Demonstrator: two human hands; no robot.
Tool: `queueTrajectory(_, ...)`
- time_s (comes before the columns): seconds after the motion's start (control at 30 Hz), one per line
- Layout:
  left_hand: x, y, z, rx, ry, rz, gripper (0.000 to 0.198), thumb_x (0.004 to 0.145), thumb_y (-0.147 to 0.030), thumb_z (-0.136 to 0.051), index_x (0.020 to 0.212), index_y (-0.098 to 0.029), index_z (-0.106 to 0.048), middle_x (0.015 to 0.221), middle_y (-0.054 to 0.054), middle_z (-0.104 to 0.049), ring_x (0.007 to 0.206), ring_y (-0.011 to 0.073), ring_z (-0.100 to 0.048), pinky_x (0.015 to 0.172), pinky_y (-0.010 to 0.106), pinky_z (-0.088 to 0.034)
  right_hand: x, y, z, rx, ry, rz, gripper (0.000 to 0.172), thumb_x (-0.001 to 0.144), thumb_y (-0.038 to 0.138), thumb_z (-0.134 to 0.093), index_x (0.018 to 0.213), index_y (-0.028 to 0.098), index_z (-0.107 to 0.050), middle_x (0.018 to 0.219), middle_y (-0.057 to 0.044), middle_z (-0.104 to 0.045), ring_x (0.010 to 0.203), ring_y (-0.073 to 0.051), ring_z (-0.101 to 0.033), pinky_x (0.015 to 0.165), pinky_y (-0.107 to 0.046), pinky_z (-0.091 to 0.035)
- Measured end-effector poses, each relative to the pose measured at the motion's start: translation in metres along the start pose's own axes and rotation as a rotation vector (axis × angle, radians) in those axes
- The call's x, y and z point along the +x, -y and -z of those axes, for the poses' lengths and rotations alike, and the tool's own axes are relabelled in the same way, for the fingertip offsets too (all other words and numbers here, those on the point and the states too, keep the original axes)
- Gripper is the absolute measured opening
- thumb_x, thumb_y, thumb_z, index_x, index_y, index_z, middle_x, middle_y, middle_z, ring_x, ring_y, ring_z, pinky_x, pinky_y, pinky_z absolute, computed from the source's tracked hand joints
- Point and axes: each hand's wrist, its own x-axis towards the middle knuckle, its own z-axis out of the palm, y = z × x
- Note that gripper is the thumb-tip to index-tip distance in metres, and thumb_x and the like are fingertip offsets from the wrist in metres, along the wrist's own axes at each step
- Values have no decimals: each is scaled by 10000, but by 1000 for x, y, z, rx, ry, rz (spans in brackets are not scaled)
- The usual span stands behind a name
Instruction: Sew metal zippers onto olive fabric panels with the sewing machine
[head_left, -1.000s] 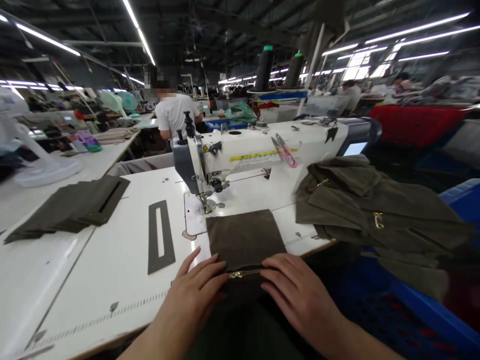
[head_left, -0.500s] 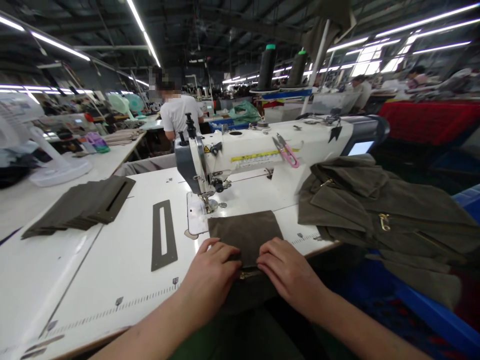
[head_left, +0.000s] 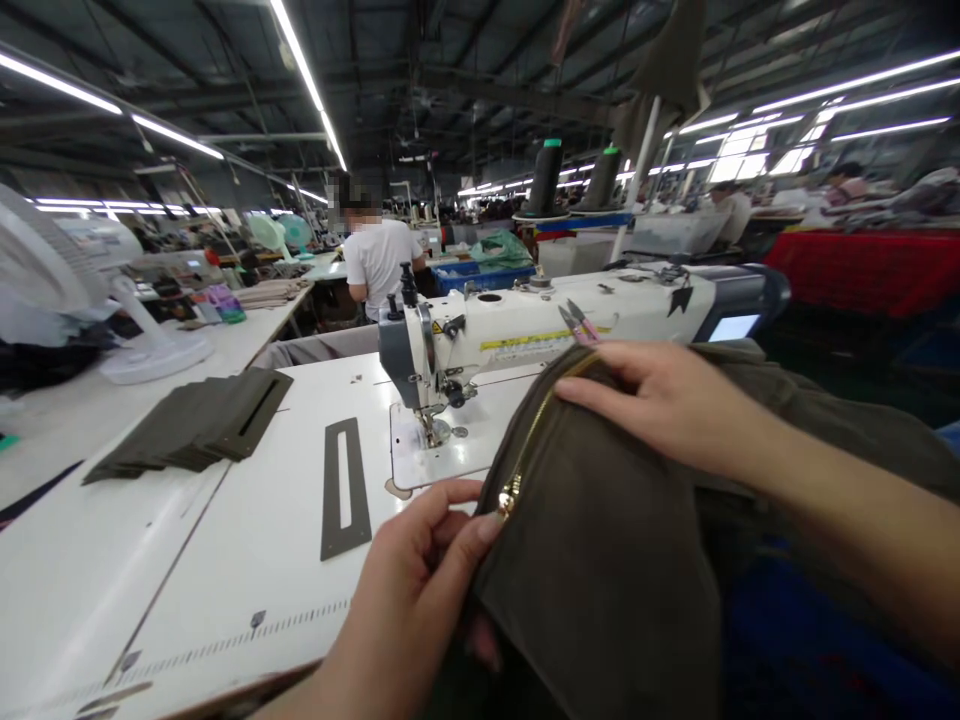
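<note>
Between my hands hangs a dark olive fabric piece (head_left: 600,540) with a brass zipper (head_left: 534,430) along its upper edge. My left hand (head_left: 420,570) pinches the lower end of that edge beside the gold zipper slider. Higher up, my right hand (head_left: 660,400) grips the other end of the zipper, thumb on the near side. The cloth is raised above the table's front edge and hides part of it. Behind it stands a white sewing machine (head_left: 645,300), its needle and presser foot (head_left: 433,425) left of the cloth.
A slotted olive strip (head_left: 334,490) lies on the white table (head_left: 247,540). Further left is a fanned stack of similar pieces (head_left: 195,420). Scissors (head_left: 579,322) rest against the machine. More olive fabric (head_left: 795,400) lies at right. A white fan (head_left: 150,330) and a person (head_left: 381,255) are beyond.
The fabric has been lifted off the table and turned, so its zipper now faces up and slants. My right hand has risen to the upper right; the left stays low, pinching near the slider.
</note>
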Motion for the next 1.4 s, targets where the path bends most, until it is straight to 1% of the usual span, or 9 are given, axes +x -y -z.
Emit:
queueTrajectory(0.13,-10,46,20,462,64,30,446,835,-366,-488,1238,-202,-390,614,-21,-594,540,168,-577,508,245,-445,28,-22,-84,-245,402,173,267,906,344,-410,830,173,-600,778,-27,-650,727,-159,-594,651,-245,-407)
queueTrajectory(0.23,2,60,43,920,55,-93,647,746,-325,-628,1318,-241,-336,1021,70,-634,924,265,-597,801,382,-464,44,-30,-146,-301,482,222,209,869,358,-486,853,187,-606,832,-26,-660,791,-164,-602,685,-235,-407)
queueTrajectory(0.3,17,57,55,1061,134,-192,776,677,-449,-682,1333,-223,-334,1318,120,-446,1195,321,-412,992,483,-312,50,-29,-163,-327,460,201,196,859,347,-503,936,190,-592,916,-33,-651,871,-167,-589,738,-234,-404)
queueTrajectory(0.43,44,51,65,1110,377,-244,1043,597,-722,-557,1374,-105,-237,1450,176,-108,1332,337,-86,1048,567,20,39,-37,-140,-470,327,-39,265,884,296,-425,957,104,-593,985,-168,-616,939,-260,-562,773,-338,-405)
queueTrajectory(0.57,53,56,64,1090,412,-227,1091,629,-750,-472,1397,-69,-101,1446,181,-40,1337,298,-36,1048,538,75,2,-59,-108,-523,329,-420,521,889,478,-299,666,123,-608,732,-186,-638,732,-294,-602,647,-383,-417)
queueTrajectory(0.67,59,59,62,1117,401,-237,1116,609,-765,-468,1393,-53,-114,1444,182,-43,1335,302,-23,1045,533,96,-14,-66,-104,-208,357,-564,484,850,540,-345,630,172,-570,668,-95,-635,675,-229,-598,618,-324,-414)
queueTrajectory(0.87,69,63,59,1187,354,-227,1127,618,-778,-437,1389,-30,-96,1439,183,-7,1330,314,6,1042,549,93,-13,-54,-101,609,100,-920,229,783,349,-553,890,147,-539,897,-79,-622,723,-147,-597,576,-231,-446)
queueTrajectory(1.13,67,64,59,1210,354,-190,1229,538,-860,-393,1392,-41,-57,1432,191,8,1330,314,18,1041,546,96,-20,-66,-89,716,212,-957,356,673,446,-667,573,139,-519,487,38,-454,420,-48,-386,383,-168,-271)
queueTrajectory(1.4,70,62,58,1219,365,-158,1268,492,-887,-370,1393,-48,-72,1431,202,-15,1329,322,11,1040,559,68,12,-67,-113,618,86,-821,275,769,396,-574,786,124,-610,707,-59,-633,545,-109,-548,449,-205,-404)
